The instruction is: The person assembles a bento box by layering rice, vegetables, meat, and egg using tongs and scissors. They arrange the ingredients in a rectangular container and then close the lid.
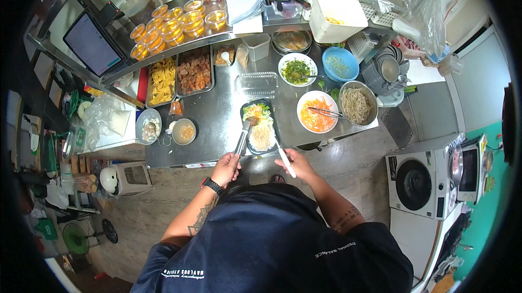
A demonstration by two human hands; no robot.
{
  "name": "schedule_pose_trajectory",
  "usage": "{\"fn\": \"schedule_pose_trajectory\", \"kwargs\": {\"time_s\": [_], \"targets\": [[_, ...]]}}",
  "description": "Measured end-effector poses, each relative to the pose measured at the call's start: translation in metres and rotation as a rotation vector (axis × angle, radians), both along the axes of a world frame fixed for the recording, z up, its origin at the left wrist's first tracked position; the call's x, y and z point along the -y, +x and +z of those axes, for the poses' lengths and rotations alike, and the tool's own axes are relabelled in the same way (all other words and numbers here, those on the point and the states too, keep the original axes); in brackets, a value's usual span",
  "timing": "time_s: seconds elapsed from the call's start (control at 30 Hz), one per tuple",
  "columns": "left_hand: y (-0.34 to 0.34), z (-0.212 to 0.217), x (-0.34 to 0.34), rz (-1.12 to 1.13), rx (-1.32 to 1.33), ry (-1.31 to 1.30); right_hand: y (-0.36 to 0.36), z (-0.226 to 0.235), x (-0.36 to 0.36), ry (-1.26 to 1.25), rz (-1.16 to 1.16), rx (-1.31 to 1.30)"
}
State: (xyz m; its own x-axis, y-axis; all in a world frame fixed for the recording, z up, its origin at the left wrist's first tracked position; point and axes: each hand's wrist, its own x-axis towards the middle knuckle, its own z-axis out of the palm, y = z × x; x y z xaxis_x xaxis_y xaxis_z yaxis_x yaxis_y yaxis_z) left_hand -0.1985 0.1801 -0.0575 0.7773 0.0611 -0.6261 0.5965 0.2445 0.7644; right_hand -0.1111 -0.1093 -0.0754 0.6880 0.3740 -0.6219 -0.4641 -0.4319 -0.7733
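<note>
A black takeaway tray (276, 125) sits at the front edge of the steel counter, holding pale noodles (263, 136) and shredded vegetables (258, 110). My left hand (225, 169) is closed around metal tongs (241, 143). Their tips rest over the tray's left side, at a small brown piece of food (252, 122). Closed on a white-handled utensil (285, 162), my right hand (300, 165) is at the tray's near right corner. That utensil's working end is too small to make out. Behind the tray lies a clear plastic lid (256, 83).
Right of the tray stand bowls of shredded carrot (317, 120), chopped greens (291, 78) and bean sprouts (356, 105). Trays of meat (194, 73) and yellow pieces (162, 81) stand at the left. Lidded sauce cups (173, 26) line the raised shelf. Two small bowls, one with brown bits (185, 131), sit front left.
</note>
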Motion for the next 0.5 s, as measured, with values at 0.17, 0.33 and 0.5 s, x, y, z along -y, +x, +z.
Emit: {"fn": "schedule_pose_trajectory", "kwargs": {"time_s": [0.17, 0.33, 0.5], "targets": [[0.014, 0.000, 0.004, -0.035, -0.016, -0.019, 0.014, 0.011, -0.024, 0.216, -0.041, -0.226], [0.009, -0.001, 0.011, -0.085, -0.043, -0.041, 0.022, 0.012, -0.042, 0.198, 0.000, -0.260], [0.014, 0.003, 0.018, -0.076, -0.125, -0.045, 0.017, 0.007, -0.048, 0.168, -0.081, -0.236]]}}
